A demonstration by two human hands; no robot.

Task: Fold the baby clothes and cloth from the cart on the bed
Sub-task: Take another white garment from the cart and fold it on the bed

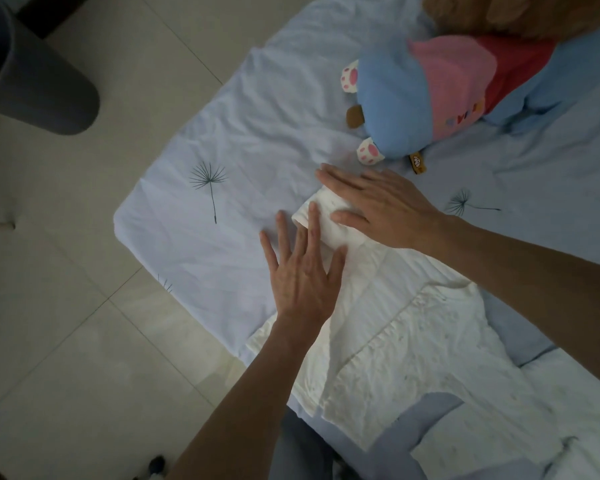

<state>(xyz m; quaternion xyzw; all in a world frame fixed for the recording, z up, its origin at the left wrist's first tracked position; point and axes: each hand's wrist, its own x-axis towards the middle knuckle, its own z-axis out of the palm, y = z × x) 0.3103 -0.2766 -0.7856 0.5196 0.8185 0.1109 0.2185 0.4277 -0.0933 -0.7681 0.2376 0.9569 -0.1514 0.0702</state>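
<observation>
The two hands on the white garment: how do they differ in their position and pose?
The left hand lies with fingers spread, pointing away from the person, partly on the white garment and partly on the bedsheet. The right hand comes in from the right with fingers closer together, covering the garment's far folded end. The left hand is nearer the bed's edge; the right is nearer the plush toy. Both lie flat, palms down, gripping nothing.

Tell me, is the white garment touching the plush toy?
Apart. The head view shows bare blue sheet between the white garment and the plush toy.
</observation>
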